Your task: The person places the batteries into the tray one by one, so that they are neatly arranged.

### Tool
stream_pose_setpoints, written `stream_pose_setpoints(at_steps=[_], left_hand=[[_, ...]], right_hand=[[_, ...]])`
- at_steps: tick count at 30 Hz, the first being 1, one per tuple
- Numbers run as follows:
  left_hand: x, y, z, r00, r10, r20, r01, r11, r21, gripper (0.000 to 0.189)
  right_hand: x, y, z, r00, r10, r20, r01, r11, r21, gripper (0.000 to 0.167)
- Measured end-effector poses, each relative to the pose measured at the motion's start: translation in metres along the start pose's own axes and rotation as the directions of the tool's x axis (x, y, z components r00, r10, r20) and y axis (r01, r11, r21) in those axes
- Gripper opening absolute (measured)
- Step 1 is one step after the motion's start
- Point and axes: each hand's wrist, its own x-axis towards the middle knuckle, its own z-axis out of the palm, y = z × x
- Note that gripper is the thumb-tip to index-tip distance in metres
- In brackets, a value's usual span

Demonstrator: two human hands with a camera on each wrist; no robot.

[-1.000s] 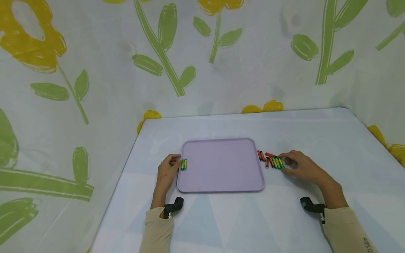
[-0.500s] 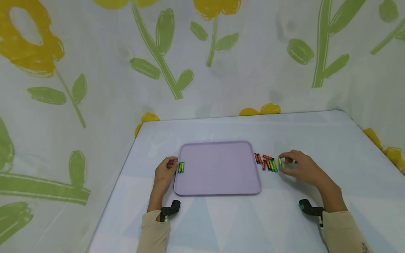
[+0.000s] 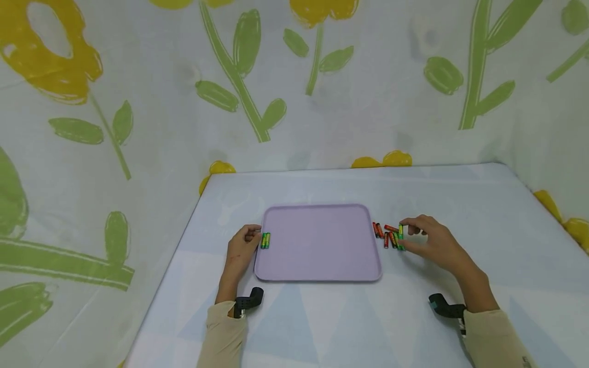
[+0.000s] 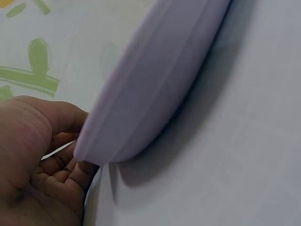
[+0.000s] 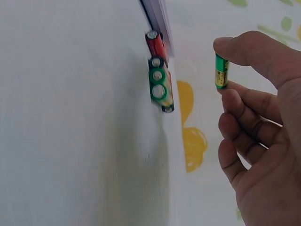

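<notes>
My right hand (image 3: pixel 434 243) pinches a green battery (image 5: pixel 221 71) by its two ends between thumb and forefinger. In the right wrist view the battery is lifted clear of the others, and the remaining fingers curl loosely. Just left of that hand, several red batteries (image 3: pixel 379 230) and a few green ones (image 5: pixel 158 90) lie on the table. At the left end of the lilac tray (image 3: pixel 317 245), my left hand (image 3: pixel 240 250) grips the rim, thumb on one side and fingers on the other. Two green batteries (image 3: pixel 265 240) lie side by side inside the tray by that edge.
The white table (image 3: pixel 322 327) has a pale blue triangle pattern. A flower-printed cloth (image 3: pixel 359 112) hangs behind it and at the left. Both wrists wear black camera mounts (image 3: pixel 248 301).
My right hand has picked a green battery off the right end of the group, lifted it and shifted slightly left with it. My left hand has stayed at the tray rim.
</notes>
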Motion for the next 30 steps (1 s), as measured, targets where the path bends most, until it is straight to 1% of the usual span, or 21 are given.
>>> stream_pose_setpoints(at_steps=[4, 10, 13, 16, 18, 22, 25, 30], left_hand=[[-0.001, 0.002, 0.0, 1.0, 0.004, 0.003, -0.004, 1.0, -0.003, 0.026], [-0.007, 0.006, 0.001, 1.0, -0.005, 0.004, 0.005, 1.0, -0.01, 0.026], [-0.006, 0.009, 0.002, 1.0, -0.002, 0.017, 0.002, 1.0, -0.016, 0.026], [-0.004, 0.013, 0.003, 1.0, 0.014, 0.018, -0.013, 1.0, -0.016, 0.026], [-0.004, 0.016, 0.004, 1.0, 0.016, 0.015, -0.016, 1.0, -0.02, 0.026], [-0.006, 0.02, 0.006, 1.0, 0.008, 0.006, -0.008, 1.0, -0.019, 0.025], [-0.006, 0.021, 0.007, 1.0, 0.005, 0.004, -0.005, 1.0, -0.015, 0.025], [-0.005, 0.018, 0.006, 1.0, 0.02, 0.001, -0.02, 1.0, -0.022, 0.025]], right_hand=[[0.002, -0.006, 0.004, 1.0, -0.015, -0.024, 0.015, 1.0, 0.018, 0.042], [0.004, -0.014, 0.013, 0.997, -0.058, -0.045, 0.059, 0.998, 0.024, 0.04], [0.007, -0.021, 0.018, 0.997, -0.068, -0.048, 0.069, 0.997, 0.033, 0.041], [0.013, -0.029, 0.024, 0.996, -0.087, -0.036, 0.089, 0.995, 0.053, 0.042], [0.016, -0.035, 0.029, 0.993, -0.115, -0.031, 0.118, 0.99, 0.08, 0.041], [0.023, -0.043, 0.04, 0.978, -0.201, -0.052, 0.205, 0.973, 0.106, 0.038], [0.027, -0.049, 0.046, 0.971, -0.231, -0.06, 0.236, 0.966, 0.103, 0.038], [0.035, -0.065, 0.056, 0.978, -0.206, -0.031, 0.208, 0.973, 0.095, 0.036]])
